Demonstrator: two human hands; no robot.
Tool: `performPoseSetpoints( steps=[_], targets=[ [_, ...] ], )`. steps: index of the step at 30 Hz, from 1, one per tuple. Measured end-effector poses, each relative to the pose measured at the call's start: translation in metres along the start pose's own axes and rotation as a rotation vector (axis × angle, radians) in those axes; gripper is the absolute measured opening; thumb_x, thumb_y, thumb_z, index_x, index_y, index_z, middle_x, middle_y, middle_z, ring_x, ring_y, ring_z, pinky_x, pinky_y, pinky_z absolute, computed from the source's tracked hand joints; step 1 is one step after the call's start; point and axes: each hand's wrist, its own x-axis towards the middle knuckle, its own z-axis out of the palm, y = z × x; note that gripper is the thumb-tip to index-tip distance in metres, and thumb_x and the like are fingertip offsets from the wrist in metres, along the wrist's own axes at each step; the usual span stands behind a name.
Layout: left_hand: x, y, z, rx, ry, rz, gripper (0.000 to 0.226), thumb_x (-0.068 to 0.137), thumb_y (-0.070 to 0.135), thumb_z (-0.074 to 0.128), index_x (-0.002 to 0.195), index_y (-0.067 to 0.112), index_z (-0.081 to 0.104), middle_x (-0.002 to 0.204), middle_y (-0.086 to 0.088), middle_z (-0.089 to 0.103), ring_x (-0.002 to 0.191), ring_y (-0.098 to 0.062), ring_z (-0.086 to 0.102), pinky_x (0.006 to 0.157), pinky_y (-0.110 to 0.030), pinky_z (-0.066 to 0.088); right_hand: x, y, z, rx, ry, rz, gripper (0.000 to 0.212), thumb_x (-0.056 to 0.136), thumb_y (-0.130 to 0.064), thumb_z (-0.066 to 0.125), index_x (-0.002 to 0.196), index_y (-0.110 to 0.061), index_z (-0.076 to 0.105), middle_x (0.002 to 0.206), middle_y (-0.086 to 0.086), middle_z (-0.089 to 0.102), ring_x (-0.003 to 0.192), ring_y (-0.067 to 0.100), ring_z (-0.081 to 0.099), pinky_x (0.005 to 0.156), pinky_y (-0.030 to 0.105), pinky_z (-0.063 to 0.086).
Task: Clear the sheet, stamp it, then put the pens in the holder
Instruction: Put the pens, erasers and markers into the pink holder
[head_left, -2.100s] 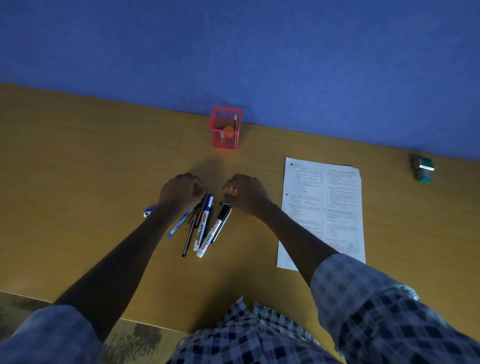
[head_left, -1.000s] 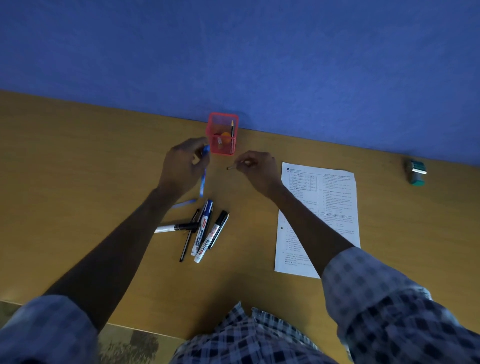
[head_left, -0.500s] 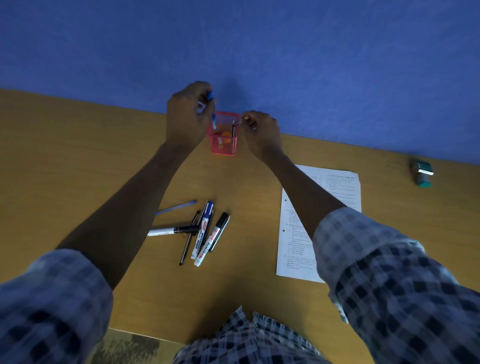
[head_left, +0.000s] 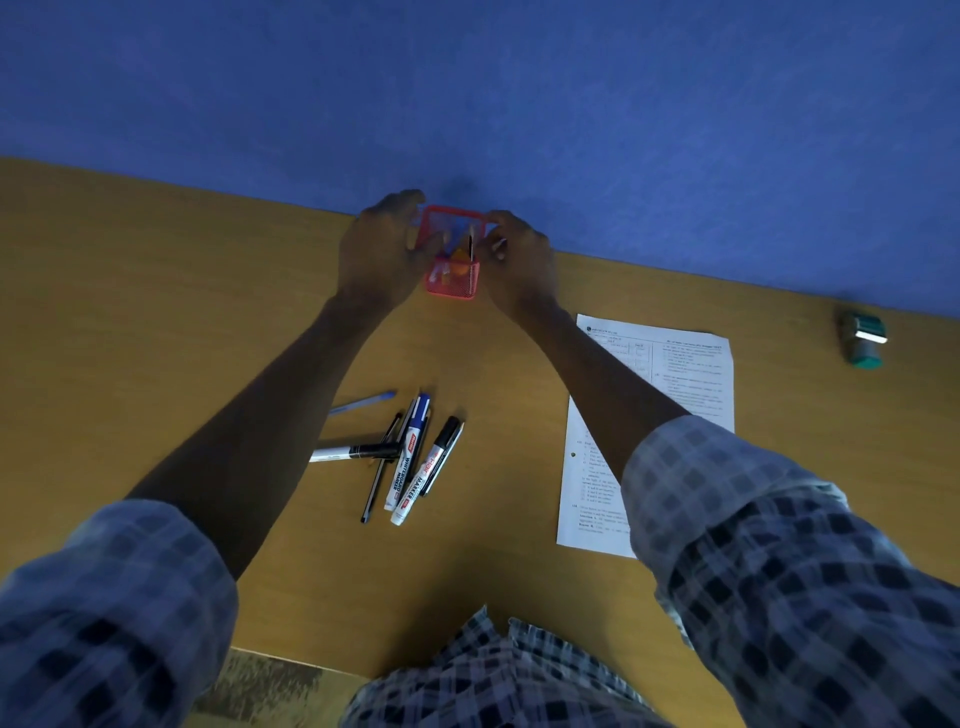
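Pens (head_left: 405, 457) lie in a loose pile near me, long axes mostly running near-to-far, well back from my left hand (head_left: 376, 254) and right hand (head_left: 519, 265), whose loosely curled fingers flank the holder (head_left: 451, 283) at the far edge, left arm closer.

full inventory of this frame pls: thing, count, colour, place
Red mesh pen holder: 1, red, far table edge by the wall, a few items inside.
Loose pens and markers: about six, white, black and blue, heaped on the table centre.
Printed paper sheet: 1, white, right of the heap, partly under the right forearm.
Green stamp: 1, green, far right.
Wooden table: 1, tan.
Wall: blue.
Left hand: at the holder's left side.
Right hand: at its right side.
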Motion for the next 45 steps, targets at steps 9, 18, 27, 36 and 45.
performPoseSetpoints(
  steps=[9,18,27,36,45],
  targets=[
    [-0.07,-0.026,-0.006,0.056,-0.146,-0.195,0.02,0.086,0.031,0.067,0.087,0.011,0.064,0.082,-0.007,0.066,0.079,-0.028,0.064,0.068,-0.033,0.047,-0.061,0.014,0.016,-0.019,-0.036,0.003,0.02,0.088,-0.018,0.06,0.106,-0.014,0.066,0.097,0.004,0.069,0.081,0.019,0.064,0.066,0.028,0.051],
    [-0.126,-0.048,-0.008,0.083,-0.452,-0.276,0.025,0.082,0.022,0.072,0.104,0.01,0.071,0.109,-0.008,0.07,0.098,-0.027,0.065,0.08,-0.036,0.052,-0.107,0.003,0.036,-0.116,-0.432,0.14,0.023,0.083,-0.033,0.067,0.103,-0.021,0.071,0.096,0.001,0.075,0.091,0.023,0.069,0.082,0.031,0.054],
    [-0.138,-0.057,-0.01,0.309,-0.575,-0.15,0.024,0.091,0.031,0.062,0.109,0.017,0.07,0.115,-0.005,0.064,0.103,-0.031,0.063,0.08,-0.04,0.053,-0.132,-0.018,0.058,-0.294,-0.467,0.167,0.027,0.082,-0.039,0.067,0.095,-0.016,0.069,0.097,0.011,0.07,0.093,0.033,0.066,0.074,0.032,0.044],
    [-0.144,-0.053,-0.006,0.268,-0.556,-0.128,0.021,0.093,0.014,0.057,0.107,0.014,0.072,0.11,-0.006,0.065,0.097,-0.031,0.064,0.075,-0.039,0.053,-0.135,-0.026,0.06,-0.279,-0.444,0.212,0.018,0.086,-0.03,0.065,0.097,-0.015,0.068,0.101,0.011,0.069,0.097,0.033,0.065,0.082,0.037,0.05],
    [-0.128,-0.047,-0.015,0.1,-0.333,-0.003,0.016,0.093,0.004,0.052,0.104,0.007,0.062,0.085,-0.014,0.066,0.079,-0.032,0.062,0.066,-0.039,0.049,-0.107,-0.025,0.034,0.031,-0.351,0.437,0.014,0.075,-0.029,0.069,0.088,-0.026,0.072,0.1,-0.001,0.073,0.093,0.023,0.068,0.079,0.033,0.056]
  ],
)
